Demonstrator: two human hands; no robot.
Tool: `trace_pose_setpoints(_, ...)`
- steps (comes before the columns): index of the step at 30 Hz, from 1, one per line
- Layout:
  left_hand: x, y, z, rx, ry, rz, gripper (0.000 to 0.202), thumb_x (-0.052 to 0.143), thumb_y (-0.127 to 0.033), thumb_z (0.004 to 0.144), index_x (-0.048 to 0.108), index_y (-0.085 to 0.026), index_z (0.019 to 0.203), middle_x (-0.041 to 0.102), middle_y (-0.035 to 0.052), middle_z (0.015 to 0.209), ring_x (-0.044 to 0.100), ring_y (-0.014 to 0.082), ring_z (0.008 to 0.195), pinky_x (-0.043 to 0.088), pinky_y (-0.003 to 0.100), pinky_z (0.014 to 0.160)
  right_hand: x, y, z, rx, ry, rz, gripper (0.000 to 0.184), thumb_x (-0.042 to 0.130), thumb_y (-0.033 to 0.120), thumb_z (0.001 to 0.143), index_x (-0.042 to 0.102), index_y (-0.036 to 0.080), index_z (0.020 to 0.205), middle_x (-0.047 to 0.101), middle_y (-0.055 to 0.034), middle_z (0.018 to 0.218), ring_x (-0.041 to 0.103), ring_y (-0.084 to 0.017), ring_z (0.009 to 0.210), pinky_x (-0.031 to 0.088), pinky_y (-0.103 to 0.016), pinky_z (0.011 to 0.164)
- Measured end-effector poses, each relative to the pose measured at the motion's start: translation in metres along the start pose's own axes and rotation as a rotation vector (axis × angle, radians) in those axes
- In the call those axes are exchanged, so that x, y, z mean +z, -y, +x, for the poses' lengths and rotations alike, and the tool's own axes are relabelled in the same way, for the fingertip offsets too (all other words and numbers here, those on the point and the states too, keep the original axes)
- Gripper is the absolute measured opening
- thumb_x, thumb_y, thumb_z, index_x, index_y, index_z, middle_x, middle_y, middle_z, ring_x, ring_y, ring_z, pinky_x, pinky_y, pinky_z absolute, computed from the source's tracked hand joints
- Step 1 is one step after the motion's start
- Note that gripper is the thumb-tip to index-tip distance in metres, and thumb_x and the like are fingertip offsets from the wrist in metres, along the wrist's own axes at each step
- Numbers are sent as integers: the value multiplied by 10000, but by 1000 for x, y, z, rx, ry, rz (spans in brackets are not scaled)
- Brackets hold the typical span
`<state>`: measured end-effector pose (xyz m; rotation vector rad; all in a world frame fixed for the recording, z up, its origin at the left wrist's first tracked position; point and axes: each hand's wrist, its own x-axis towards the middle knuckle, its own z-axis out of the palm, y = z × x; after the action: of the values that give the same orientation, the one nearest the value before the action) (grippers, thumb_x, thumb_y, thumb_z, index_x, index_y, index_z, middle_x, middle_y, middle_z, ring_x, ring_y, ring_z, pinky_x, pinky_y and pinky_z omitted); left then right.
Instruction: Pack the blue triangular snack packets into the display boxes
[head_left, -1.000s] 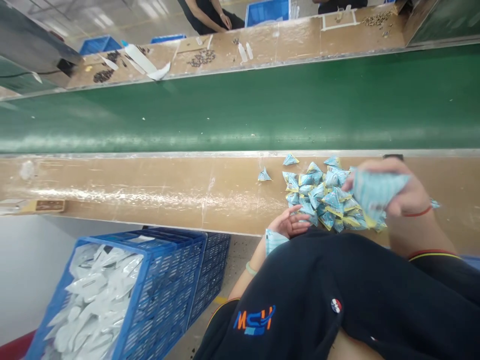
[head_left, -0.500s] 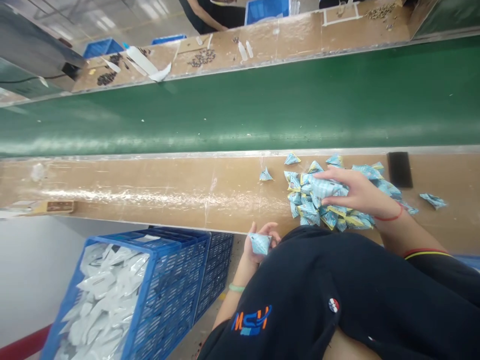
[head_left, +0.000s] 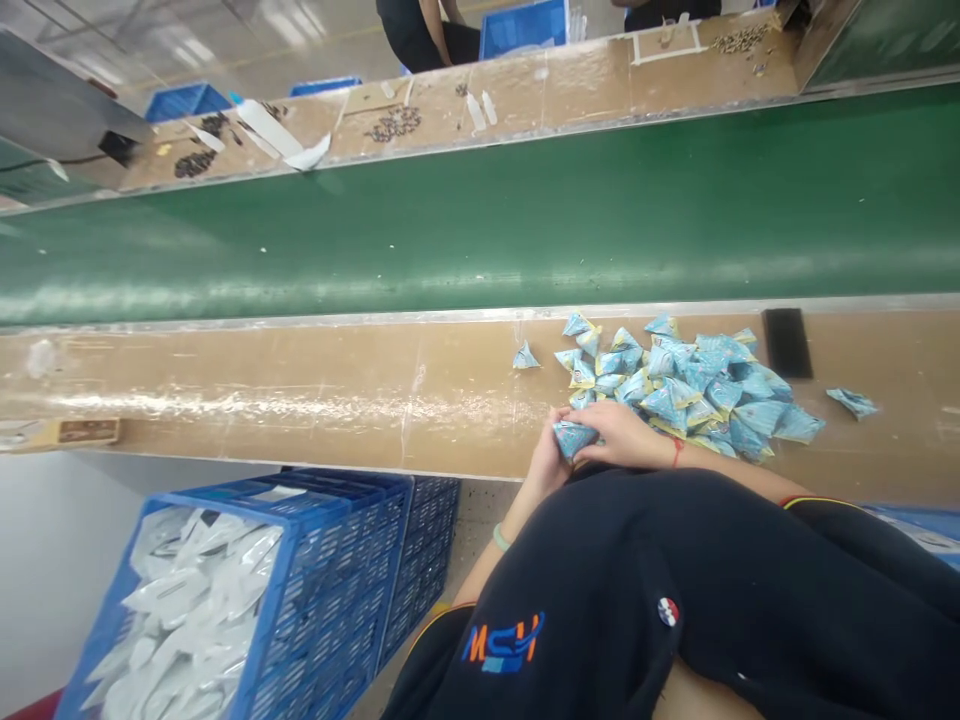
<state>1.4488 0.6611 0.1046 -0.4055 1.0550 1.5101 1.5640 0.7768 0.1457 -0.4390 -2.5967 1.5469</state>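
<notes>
A heap of small light-blue triangular packets (head_left: 679, 385) lies on the brown wooden ledge (head_left: 300, 385) in front of me. Both my hands meet at the near edge of the ledge, just left of the heap. My left hand (head_left: 544, 462) and my right hand (head_left: 626, 440) are both closed on one blue packet (head_left: 574, 437) held between them. A single packet (head_left: 526, 357) lies apart to the left of the heap, another (head_left: 851, 402) apart to the right.
A green conveyor belt (head_left: 525, 220) runs beyond the ledge. A black flat block (head_left: 786, 342) lies right of the heap. A blue crate (head_left: 225, 590) of white pouches stands at lower left. Across the belt, a bench (head_left: 585, 80) with small parts; another person sits there.
My right hand left the heap and came down to the left hand at the ledge's near edge. Both hands now hold one packet together. The heap lies uncovered.
</notes>
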Motion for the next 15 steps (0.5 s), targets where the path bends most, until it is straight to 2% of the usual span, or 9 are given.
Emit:
trace_pose_setpoints(2,-4,-4,-1,16,9,9,374,527,-552,957,622,-192,994,686,56,929,682,205,849,572,345,797,-22,1,-7,19,-99,166,551,792,460,793,684,194,1264,721,-129,1232,687,-301,1135,541,-433,986)
trace_pose_setpoints(5,-17,-15,-3,39,-31,9,270,554,-460,954,597,-211,1050,674,52,1026,688,196,908,569,358,832,-79,13,-19,-34,-170,381,693,829,601,708,676,209,1259,728,-108,1206,692,-304,1124,570,-402,926)
trace_pose_setpoints(8,-28,-28,3,89,-86,35,183,606,-331,903,590,-208,1037,664,45,1014,682,169,893,555,316,826,-122,25,-18,-27,-176,265,639,872,577,656,717,225,1167,745,-81,1147,700,-294,1086,565,-396,941)
trace_pose_setpoints(11,-37,-41,19,207,-167,112,206,568,-336,897,584,-207,1057,662,55,1019,671,158,889,543,295,808,-131,19,-7,43,-201,57,586,846,566,686,731,203,1132,748,-82,1113,703,-291,1042,561,-418,948)
trace_pose_setpoints(15,-43,-66,50,433,-325,351,239,534,-337,900,563,-216,1104,652,94,1158,652,193,1068,524,342,918,-109,-15,7,158,-137,-193,573,823,530,715,725,188,1165,744,-108,1131,695,-323,1044,556,-483,944)
